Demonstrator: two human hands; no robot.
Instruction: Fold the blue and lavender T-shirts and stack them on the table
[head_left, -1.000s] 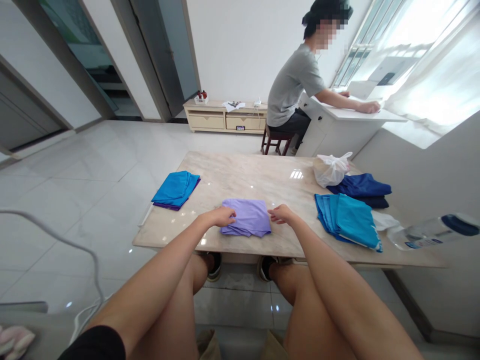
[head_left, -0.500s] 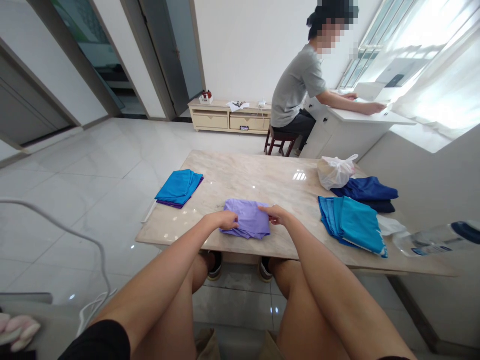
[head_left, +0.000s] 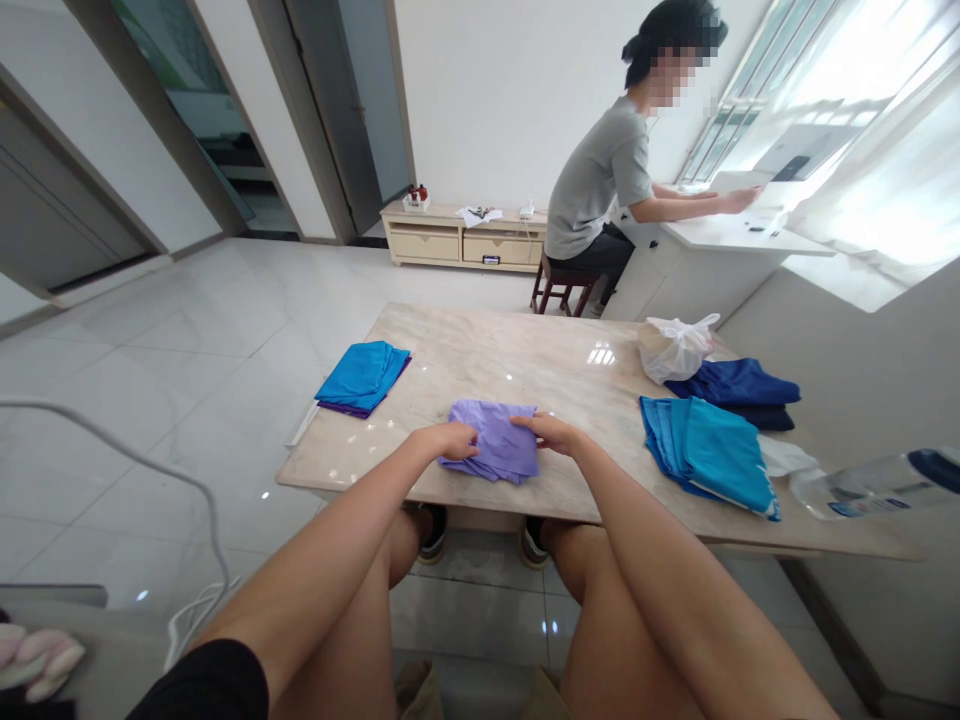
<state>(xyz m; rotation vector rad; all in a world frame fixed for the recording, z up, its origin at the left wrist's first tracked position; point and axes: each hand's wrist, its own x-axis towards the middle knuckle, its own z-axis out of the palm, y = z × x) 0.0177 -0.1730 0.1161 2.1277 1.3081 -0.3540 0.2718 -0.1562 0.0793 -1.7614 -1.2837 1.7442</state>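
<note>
At the left end of the marble table [head_left: 559, 350], a blue folded cloth [head_left: 360, 370] lies on a dark purple one [head_left: 349, 408] — both neatly squared and out of hand, so that pile looks finished. No writing shows on it.

At the middle of the table's near edge comes the piece being worked, a lilac cloth [head_left: 496, 440]. It is already folded into a compact rectangle, though its lower layers sit uneven, so I judge the folding mostly done, with some straightening left. The left hand [head_left: 454, 440] lies on its left side with fingers curled; whether they pinch the fabric, I cannot tell. Beyond the table's far edge, a drawer cabinet [head_left: 424, 246] carries a small dark label [head_left: 491, 260], too tiny to read. The right hand [head_left: 553, 433] grasps the lilac cloth's right edge, thumb on top.

Toward the table's right end, a knotted plastic bag [head_left: 675, 348] shows no legible print. Near it lies a teal stack [head_left: 720, 450], folded, with white marks at its near corner — unreadable — and dark blue cloth [head_left: 739, 384] behind. Whether these are finished or waiting cannot be told. Farthest right on the table, a clear bottle [head_left: 874, 485] has a blue label whose wording cannot be made out.
</note>
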